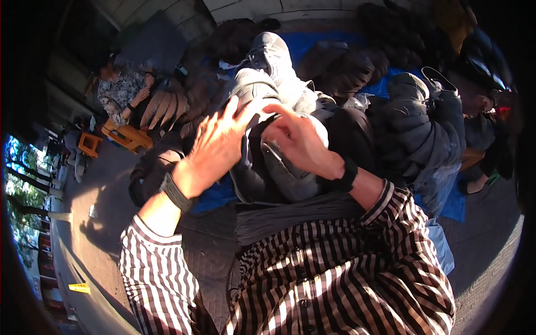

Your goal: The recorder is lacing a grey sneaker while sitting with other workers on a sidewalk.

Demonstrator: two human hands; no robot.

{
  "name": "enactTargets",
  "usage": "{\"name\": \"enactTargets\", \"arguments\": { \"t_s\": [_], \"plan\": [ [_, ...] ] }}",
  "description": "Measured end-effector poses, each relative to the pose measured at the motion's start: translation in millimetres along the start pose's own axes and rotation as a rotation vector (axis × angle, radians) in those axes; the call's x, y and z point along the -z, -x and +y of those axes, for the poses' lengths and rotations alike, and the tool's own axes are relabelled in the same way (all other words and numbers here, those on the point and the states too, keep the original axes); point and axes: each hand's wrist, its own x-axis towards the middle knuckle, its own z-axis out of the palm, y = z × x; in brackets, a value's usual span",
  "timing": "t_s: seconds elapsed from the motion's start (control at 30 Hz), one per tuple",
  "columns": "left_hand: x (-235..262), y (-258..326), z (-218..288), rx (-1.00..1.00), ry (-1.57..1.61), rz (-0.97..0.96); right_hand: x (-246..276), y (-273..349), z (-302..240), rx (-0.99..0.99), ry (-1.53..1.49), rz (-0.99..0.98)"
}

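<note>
A blue tarp lay heaped with dark padded jackets, and over the grey jacket in front of you your left hand hovered with fingers spread while your right hand curled loosely against its fabric.

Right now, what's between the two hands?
Head view: a grey padded jacket fills the gap between the left hand and right hand; both touch it.
</note>
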Motion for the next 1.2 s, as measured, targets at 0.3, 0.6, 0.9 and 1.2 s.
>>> {"name": "enactTargets", "arguments": {
  "t_s": [0.3,0.6,0.9,1.2],
  "plan": [
    [4.7,-6.0,-126.7,-0.044,-0.387,0.06,20.3,-17.3,93.0,0.14,0.444,0.031],
    [-52.0,30.9,-21.1,0.161,-0.446,0.346,37.8,-18.0,117.8,0.116,0.249,-0.079],
    [-114.2,26.4,45.5,0.732,1.059,0.436,31.1,-15.9,109.0,0.176,0.25,-0.056],
    [-131.8,-10.5,25.2,0.686,1.033,0.336,62.9,6.6,124.6,-0.455,-0.238,0.084]
  ]
}}
